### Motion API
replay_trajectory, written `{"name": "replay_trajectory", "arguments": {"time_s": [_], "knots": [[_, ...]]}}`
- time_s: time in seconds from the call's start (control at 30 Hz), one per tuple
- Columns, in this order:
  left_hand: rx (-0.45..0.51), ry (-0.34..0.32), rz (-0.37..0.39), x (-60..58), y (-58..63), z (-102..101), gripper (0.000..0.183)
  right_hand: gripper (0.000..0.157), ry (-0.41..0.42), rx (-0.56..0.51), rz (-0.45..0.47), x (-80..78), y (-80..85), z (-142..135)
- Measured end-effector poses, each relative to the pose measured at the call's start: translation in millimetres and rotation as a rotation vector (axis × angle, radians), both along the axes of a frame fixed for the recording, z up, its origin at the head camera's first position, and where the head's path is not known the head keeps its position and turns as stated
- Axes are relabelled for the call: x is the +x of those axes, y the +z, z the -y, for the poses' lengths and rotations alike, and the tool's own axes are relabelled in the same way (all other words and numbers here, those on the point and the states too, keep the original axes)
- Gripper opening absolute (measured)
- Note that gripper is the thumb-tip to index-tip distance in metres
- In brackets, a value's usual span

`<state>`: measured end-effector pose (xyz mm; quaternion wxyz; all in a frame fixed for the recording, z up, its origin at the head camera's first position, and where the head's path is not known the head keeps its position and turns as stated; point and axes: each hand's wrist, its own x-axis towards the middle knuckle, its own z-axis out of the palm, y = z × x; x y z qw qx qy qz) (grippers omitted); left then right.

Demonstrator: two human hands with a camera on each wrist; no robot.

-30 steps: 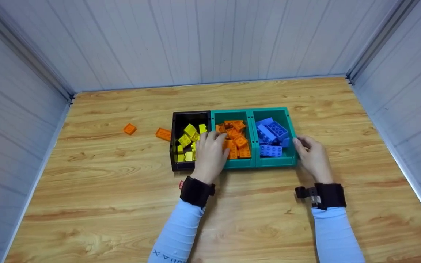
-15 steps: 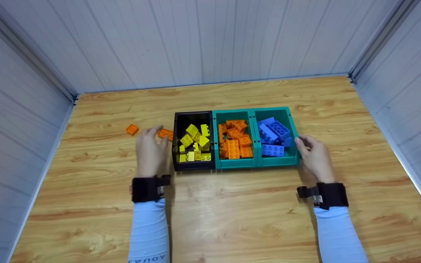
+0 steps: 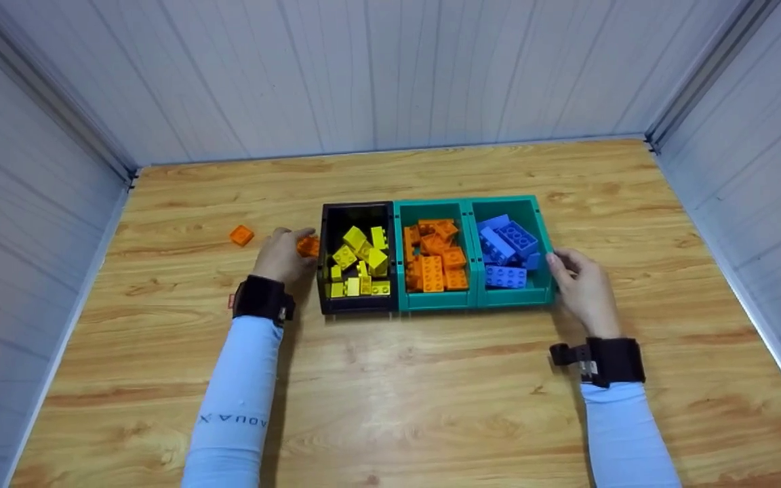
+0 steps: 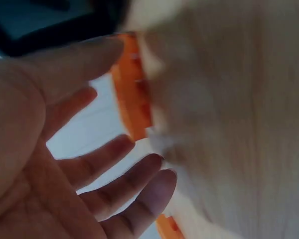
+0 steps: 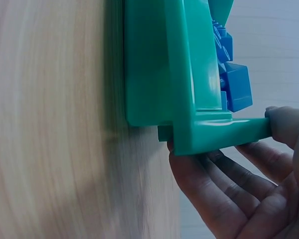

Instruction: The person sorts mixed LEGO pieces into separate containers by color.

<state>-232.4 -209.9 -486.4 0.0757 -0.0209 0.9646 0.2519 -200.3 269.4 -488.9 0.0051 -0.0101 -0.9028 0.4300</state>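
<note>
My left hand point(image 3: 285, 255) is beside the dark bin, around an orange brick point(image 3: 308, 246) lying on the table. In the left wrist view, the thumb overlaps one end of that orange brick point(image 4: 132, 87). The index fingertip shows a gap from it, and another fingertip is right at its other end. My right hand point(image 3: 584, 288) holds the right side of the teal bin point(image 3: 545, 234) with blue bricks. In the right wrist view, thumb and fingers grip the bin's rim point(image 5: 231, 133) from both sides. Farther left lies a small orange brick point(image 3: 241, 235).
Three bins stand joined in a row. The dark bin point(image 3: 323, 271) has several yellow bricks point(image 3: 356, 237); the middle teal bin point(image 3: 431, 302) has orange bricks point(image 3: 432, 271); the right one has blue bricks point(image 3: 506, 276). Panelled walls point(image 3: 404, 74) enclose the wooden table point(image 3: 397, 407).
My left hand has moved left from over the yellow and orange bins to the orange brick beside the dark bin. My right hand stays at the teal bin.
</note>
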Motion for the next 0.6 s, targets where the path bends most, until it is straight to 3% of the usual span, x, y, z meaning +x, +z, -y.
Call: {"name": "replay_trajectory", "arguments": {"time_s": [0.17, 0.33, 0.5, 0.6], "knots": [[-0.092, -0.014, -0.03, -2.8, 0.7, 1, 0.044, 0.055, -0.005, -0.016, 0.01, -0.5, 2.6, -1], [-0.123, 0.018, -0.028, 9.0, 13.7, 6, 0.031, 0.054, 0.002, -0.024, -0.014, -0.8, 1.9, 0], [-0.054, 0.127, -0.078, 23.3, 36.8, 7, 0.032, 0.054, 0.003, -0.021, -0.017, 0.2, 1.2, 0], [-0.009, 0.136, -0.154, 27.4, 59.3, -7, 0.037, 0.055, -0.005, -0.019, -0.006, 0.6, 1.2, 0]]}}
